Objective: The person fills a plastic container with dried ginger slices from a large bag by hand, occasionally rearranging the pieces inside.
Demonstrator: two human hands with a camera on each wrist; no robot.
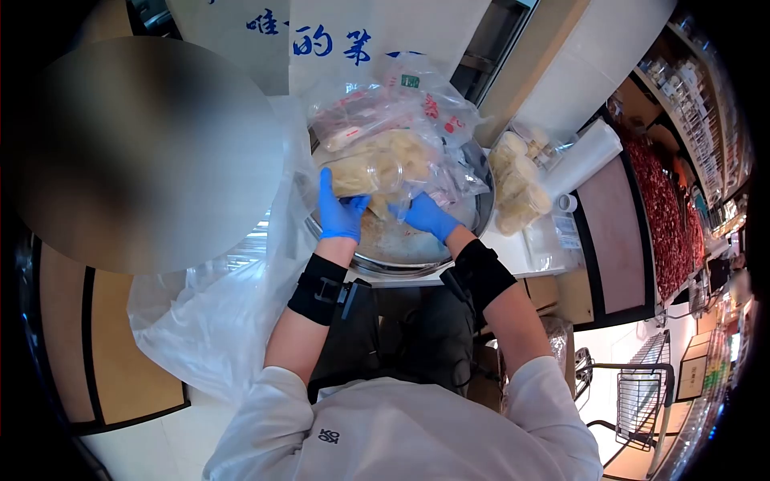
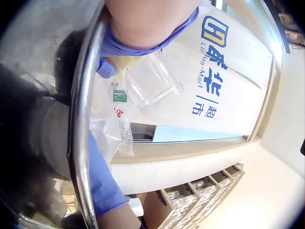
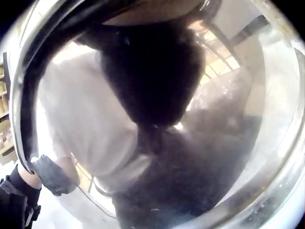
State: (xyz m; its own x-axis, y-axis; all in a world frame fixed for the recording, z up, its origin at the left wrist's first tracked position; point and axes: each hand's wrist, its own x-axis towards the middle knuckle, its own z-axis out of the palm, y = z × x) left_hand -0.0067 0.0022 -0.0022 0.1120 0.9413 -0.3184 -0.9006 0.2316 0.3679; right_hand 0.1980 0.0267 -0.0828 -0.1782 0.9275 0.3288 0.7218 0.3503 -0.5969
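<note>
The left hand (image 1: 341, 215), in a blue glove, grips a clear jar (image 1: 353, 175) with pale yellow pieces inside, lying tilted over a round steel basin (image 1: 369, 267). In the left wrist view the clear jar (image 2: 153, 82) shows beside the gloved fingers (image 2: 106, 68). The right hand (image 1: 429, 216), also blue-gloved, is low in the basin beside the jar; its fingertips are partly hidden, so its hold is unclear. Clear bags with red print (image 1: 429, 104) lie behind the jar. The right wrist view shows mostly the shiny basin wall (image 3: 281, 114).
Filled clear containers (image 1: 521, 192) and a white plastic roll (image 1: 585, 156) stand right of the basin. A large clear plastic sheet (image 1: 208, 321) hangs at the left. A blurred round shape (image 1: 152, 160) covers the upper left. A shopping cart (image 1: 642, 393) is at the lower right.
</note>
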